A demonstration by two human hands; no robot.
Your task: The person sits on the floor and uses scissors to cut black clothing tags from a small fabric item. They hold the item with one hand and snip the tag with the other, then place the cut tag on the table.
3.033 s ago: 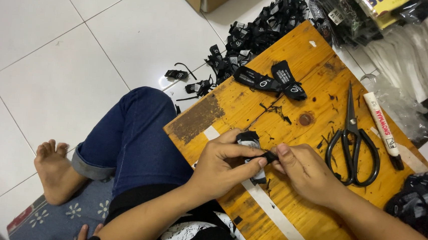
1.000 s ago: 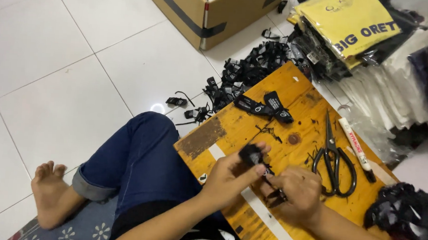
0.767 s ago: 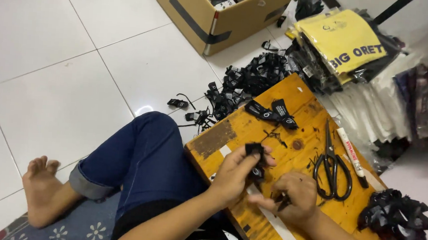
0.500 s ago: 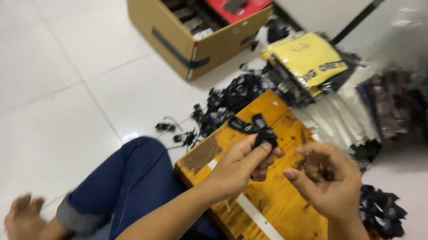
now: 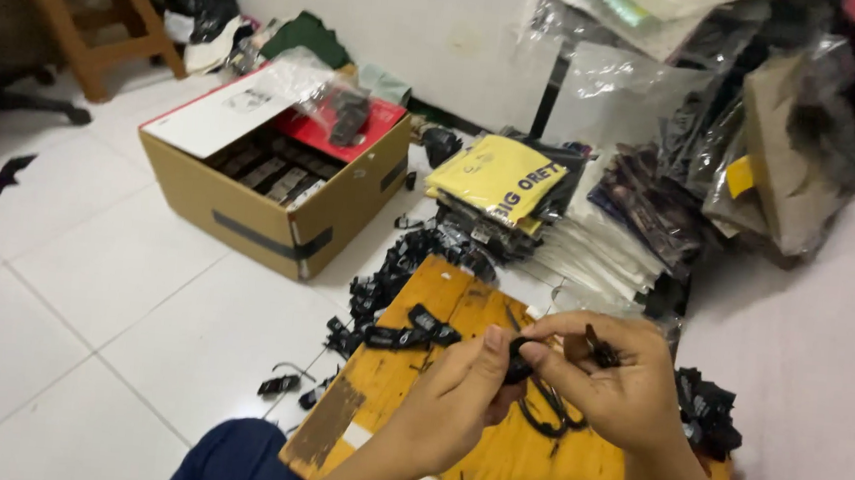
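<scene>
Pinched between both hands, left hand (image 5: 457, 397) and right hand (image 5: 618, 389) grip a small black strap piece (image 5: 517, 360) above the wooden board (image 5: 407, 389); mid-assembly; next needs steady fingertip alignment.

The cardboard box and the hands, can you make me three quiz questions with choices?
1. Where is the cardboard box?
A. on the white floor
B. on the wooden board
C. on the stool

2. What colour is the bag behind the wooden board?
A. blue
B. yellow
C. pink

3. How is the small black piece held?
A. lying loose
B. pinched between left hand and right hand
C. taped down

Answers:
1 A, it stands on tiles.
2 B, its top is yellow.
3 B, fingers of both hands meet on it.
</scene>
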